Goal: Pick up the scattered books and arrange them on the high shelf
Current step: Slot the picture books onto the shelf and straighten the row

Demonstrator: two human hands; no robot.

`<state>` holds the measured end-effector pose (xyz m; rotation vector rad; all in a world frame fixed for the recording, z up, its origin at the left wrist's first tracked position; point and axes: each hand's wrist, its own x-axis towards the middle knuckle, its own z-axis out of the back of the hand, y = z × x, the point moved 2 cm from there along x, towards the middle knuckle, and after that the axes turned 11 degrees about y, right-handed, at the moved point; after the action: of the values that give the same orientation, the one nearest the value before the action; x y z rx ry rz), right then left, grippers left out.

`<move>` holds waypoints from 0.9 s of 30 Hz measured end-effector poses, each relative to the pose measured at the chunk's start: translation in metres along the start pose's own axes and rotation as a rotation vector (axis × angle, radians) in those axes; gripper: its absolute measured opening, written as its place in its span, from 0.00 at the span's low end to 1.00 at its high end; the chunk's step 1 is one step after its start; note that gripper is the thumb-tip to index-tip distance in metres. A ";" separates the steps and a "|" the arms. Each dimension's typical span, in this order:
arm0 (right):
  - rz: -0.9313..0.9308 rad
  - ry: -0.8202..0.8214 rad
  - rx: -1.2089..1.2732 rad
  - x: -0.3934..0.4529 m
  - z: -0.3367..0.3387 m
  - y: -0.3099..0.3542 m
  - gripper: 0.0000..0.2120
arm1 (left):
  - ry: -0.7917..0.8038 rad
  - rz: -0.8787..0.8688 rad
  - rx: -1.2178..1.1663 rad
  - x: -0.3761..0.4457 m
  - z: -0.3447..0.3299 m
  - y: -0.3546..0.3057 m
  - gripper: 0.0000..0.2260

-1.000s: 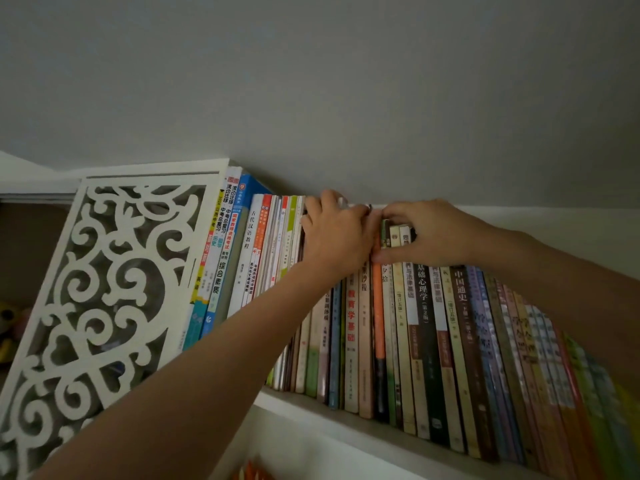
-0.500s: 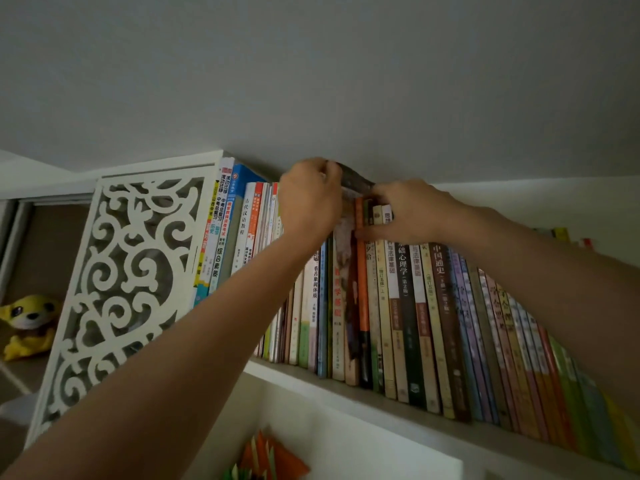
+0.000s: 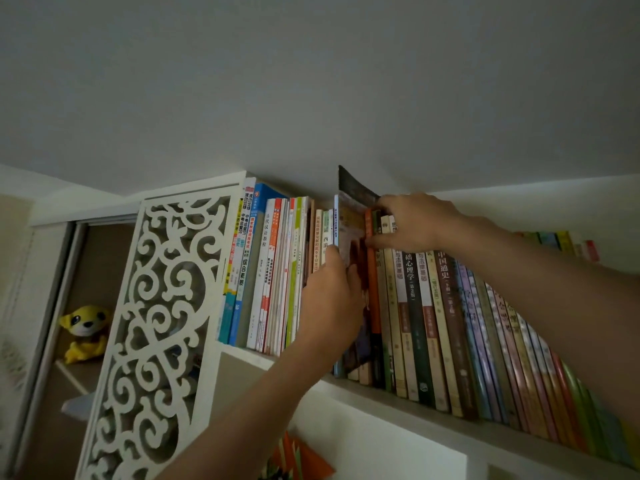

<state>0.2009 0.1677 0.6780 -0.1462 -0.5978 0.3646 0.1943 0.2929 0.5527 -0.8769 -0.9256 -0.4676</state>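
The left hand (image 3: pixel 332 299) grips a thin soft-covered picture book (image 3: pixel 351 223), half-slotted; the right hand (image 3: pixel 415 221) pinches the neighbouring upright spines (image 3: pixel 384 223), seemingly parting them. Next: push it home on the white high shelf (image 3: pixel 433 415).

A plain pale ceiling (image 3: pixel 311 81) is filling the upper half of the view, lying in dim, even light. A white fretwork panel (image 3: pixel 156 323) of cut scrolls is standing at the left. Beyond it, a brown recess (image 3: pixel 100 265) is sitting behind a pale frame, and 1 yellow plush toy (image 3: pixel 85 329) is resting inside. A white wall (image 3: pixel 519 209) is running along at right.
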 end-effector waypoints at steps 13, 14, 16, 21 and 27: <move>-0.032 0.017 -0.019 0.004 -0.001 0.000 0.29 | 0.193 0.066 0.125 -0.015 -0.010 0.009 0.08; -0.037 0.013 -0.019 0.003 -0.001 0.000 0.29 | 0.204 0.079 0.189 -0.011 -0.017 0.008 0.11; -0.046 0.007 -0.039 0.004 -0.002 -0.001 0.28 | 0.206 0.077 0.319 -0.007 -0.023 0.004 0.17; -0.017 0.109 0.009 0.005 0.001 0.000 0.36 | 0.201 -0.014 -0.008 -0.012 -0.016 0.017 0.16; 0.025 0.262 -0.011 0.013 0.011 0.004 0.26 | 0.059 -0.056 0.223 -0.002 -0.013 0.032 0.34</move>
<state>0.2032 0.1768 0.6928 -0.2091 -0.3394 0.3596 0.2216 0.3009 0.5328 -0.6337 -0.9299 -0.4267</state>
